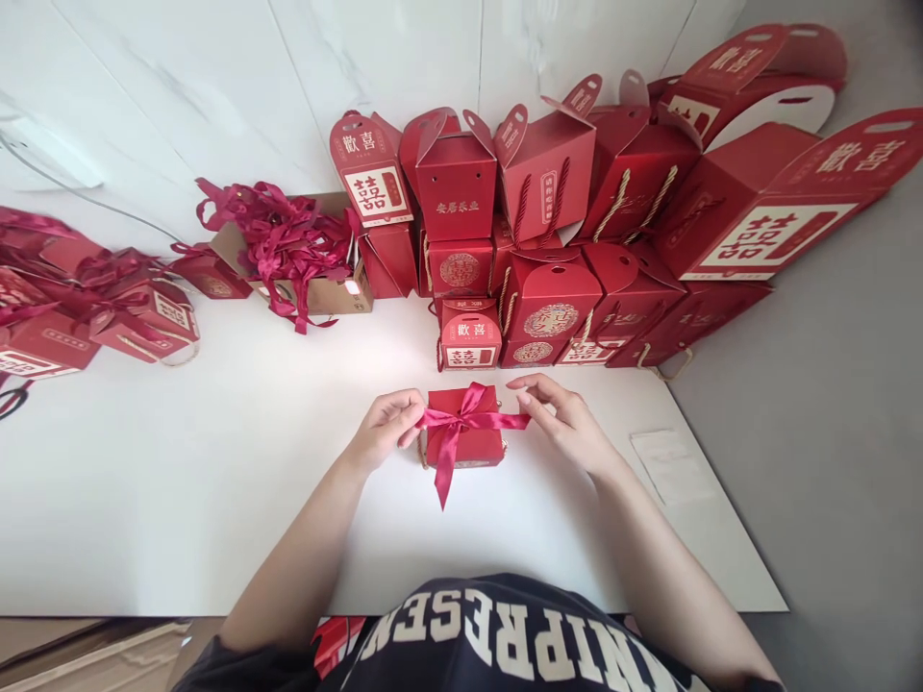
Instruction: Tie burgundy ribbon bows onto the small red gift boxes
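Item: one red gift box (480,447) tied with a crimson satin ribbon (461,408), set on a white tabletop (180,509), near edge of centre. Left hand (386,430) pinched the ribbon's left side at the box edge. Right hand (557,415) hung just beside the ribbon's right end, fingers loosely curled, not touching. Far: stacked red gift boxes (548,308); a cardboard carton (336,298) heaped with ribbons. Right: a paper sheet (670,466).

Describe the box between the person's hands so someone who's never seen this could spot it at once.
On the white table, just in front of the big stack of red gift boxes, sits a small red box. It alone lies between the left hand and right hand, a crimson ribbon bow across its top.
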{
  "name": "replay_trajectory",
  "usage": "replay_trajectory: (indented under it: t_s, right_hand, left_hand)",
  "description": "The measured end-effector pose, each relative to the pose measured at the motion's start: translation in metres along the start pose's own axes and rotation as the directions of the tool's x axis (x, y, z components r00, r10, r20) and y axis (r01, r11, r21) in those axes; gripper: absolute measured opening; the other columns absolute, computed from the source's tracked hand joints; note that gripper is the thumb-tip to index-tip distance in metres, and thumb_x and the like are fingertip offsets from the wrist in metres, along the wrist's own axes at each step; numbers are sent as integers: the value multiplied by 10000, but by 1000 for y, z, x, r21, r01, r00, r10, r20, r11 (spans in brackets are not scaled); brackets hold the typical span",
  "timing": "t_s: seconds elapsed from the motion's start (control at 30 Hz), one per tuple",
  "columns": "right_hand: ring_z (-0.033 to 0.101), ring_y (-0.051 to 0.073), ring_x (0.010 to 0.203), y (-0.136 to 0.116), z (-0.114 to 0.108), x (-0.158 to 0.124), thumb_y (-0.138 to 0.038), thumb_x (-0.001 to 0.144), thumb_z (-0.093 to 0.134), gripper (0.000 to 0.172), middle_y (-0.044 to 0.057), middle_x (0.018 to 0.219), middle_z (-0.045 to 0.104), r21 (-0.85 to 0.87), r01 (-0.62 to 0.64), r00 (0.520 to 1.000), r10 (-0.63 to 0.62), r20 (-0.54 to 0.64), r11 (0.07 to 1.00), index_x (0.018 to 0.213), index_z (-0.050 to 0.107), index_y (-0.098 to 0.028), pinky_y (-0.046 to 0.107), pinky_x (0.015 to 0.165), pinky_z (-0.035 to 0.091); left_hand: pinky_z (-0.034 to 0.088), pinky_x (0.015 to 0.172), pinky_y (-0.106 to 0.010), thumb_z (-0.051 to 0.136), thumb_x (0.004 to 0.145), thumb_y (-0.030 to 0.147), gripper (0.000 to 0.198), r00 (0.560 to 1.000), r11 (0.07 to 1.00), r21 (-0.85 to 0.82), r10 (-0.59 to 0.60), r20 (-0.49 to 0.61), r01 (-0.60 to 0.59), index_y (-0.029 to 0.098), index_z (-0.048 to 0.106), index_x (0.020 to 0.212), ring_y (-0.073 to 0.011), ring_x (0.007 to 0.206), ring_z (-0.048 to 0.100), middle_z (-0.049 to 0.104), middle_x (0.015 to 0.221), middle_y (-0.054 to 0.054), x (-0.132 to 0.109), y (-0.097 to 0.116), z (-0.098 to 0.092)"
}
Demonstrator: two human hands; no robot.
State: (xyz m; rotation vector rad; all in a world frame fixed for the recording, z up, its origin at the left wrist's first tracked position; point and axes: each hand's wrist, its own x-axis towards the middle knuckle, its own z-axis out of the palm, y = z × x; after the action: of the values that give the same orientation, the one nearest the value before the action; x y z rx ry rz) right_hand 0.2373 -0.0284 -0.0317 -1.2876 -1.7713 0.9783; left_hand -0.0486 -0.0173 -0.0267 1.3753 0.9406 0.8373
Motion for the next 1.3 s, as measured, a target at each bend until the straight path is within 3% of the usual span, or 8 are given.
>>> replay_trajectory:
  t_s: [0.1, 0.2, 0.3, 0.43, 0.7, 0.9, 1.1, 1.3]
  right_hand:
    - [597, 241, 974, -6, 8, -5, -285, 928, 514, 154, 75, 980, 651, -199, 261, 933, -300, -200, 945, 1008, 629, -221, 413, 890, 463]
    - [530, 274, 1181, -18, 22, -14, -197, 870, 543, 231, 92, 1181, 621, -289, 530, 833, -553, 1, 798, 1082, 626, -241, 480, 1016, 413]
    - [351, 299, 1389, -33, 40, -21, -259, 887, 577, 325, 84, 1407, 517, -346, 631, 771, -610, 181, 695, 1211, 604, -270, 552, 1140, 268]
    - [405, 230, 1368, -43, 52, -24, -242, 929, 570, 205, 30, 1358, 591, -345, 678, 729, -656, 196, 650, 1099, 672, -294, 506, 1174, 232]
    - [677, 153, 958, -42, 35, -24, -196, 928, 576, 116, -10, 949, 754, -9, 626, 764, -611, 208, 779, 993, 659, -244, 424, 1124, 345]
    - [680, 161, 807, -48, 33, -27, -251, 890, 641, 59, -9, 850, 743, 176, 573, 768, -600, 223, 800, 946, 660, -242, 388, 996, 477]
    - [537, 275, 1168, -28, 33, -16, -269, 947, 526, 205, 92, 1254, 606, -266, 330, 922, -370, -117, 906, 1084, 679, -266, 490, 996, 440]
    - [427, 299, 1288, -19, 35, -12, -365, 962, 500, 397, 121, 1437, 460, -383, 339, 937, -344, 59, 859, 1339, 538, -244, 517, 1048, 404]
  left_hand:
    - [232, 462, -228, 604, 853, 492, 393, 1000, 1000, -6, -16, 14, 16, 159, 513, 664, -57, 405, 310, 380, 448, 66, 0, 1, 1]
    - [246, 461, -226, 615, 849, 472, 386, 999, 999, -10, -32, 6, 32, 159, 502, 654, -60, 411, 333, 395, 467, 61, 1, 0, 2]
    - [273, 464, -226, 607, 852, 481, 398, 999, 999, -15, -38, -10, 37, 159, 493, 647, -67, 424, 363, 426, 486, 49, 2, -1, 3]
    - [304, 476, -226, 599, 862, 466, 397, 998, 999, -17, -37, -42, 36, 162, 482, 633, -74, 438, 390, 449, 481, 43, 2, 0, 4]
    - [314, 492, -223, 570, 882, 455, 395, 988, 1000, 2, -27, -155, 28, 176, 443, 633, -77, 450, 371, 421, 481, 55, 4, 3, 8]
    - [249, 501, -218, 732, 743, 445, 481, 956, 942, 327, 27, -292, 74, 181, 354, 605, -73, 515, 292, 321, 549, 69, 0, 17, 25]
    - [264, 518, -215, 778, 670, 462, 506, 958, 895, 425, -6, -287, 133, 184, 357, 624, -80, 538, 308, 331, 569, 74, -4, 24, 34]
    - [268, 509, -209, 778, 671, 466, 472, 969, 883, 442, -55, -239, 159, 186, 399, 658, -78, 531, 322, 370, 573, 79, -5, 24, 29]
